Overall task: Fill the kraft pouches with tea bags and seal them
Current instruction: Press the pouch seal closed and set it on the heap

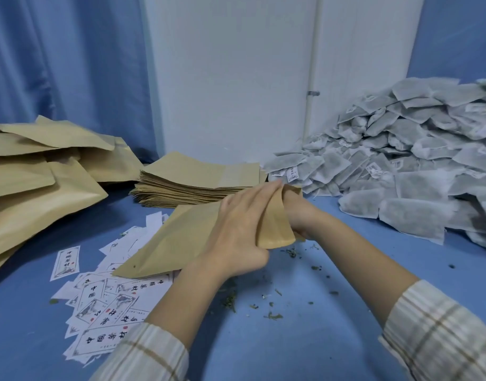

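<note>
Holding the kraft pouch (pixel 181 240) mid-bench, my left hand (pixel 236 232) pinches its mouth rim while my right hand (pixel 296 215) is buried inside, grip hidden; tea bags (pixel 401 166) lie rightward, nearer my right.

Your view is evenly lit, cool and fairly bright; diffuse light from overhead, no glare. Shadows soft: a faint one under your forearms on the blue worktop (pixel 305 339). Wide-angle bending at the edges: the white wall (pixel 230 78) leans. Slight softness overall; the tea bag pile (pixel 401 160) blurs toward the right edge.
</note>
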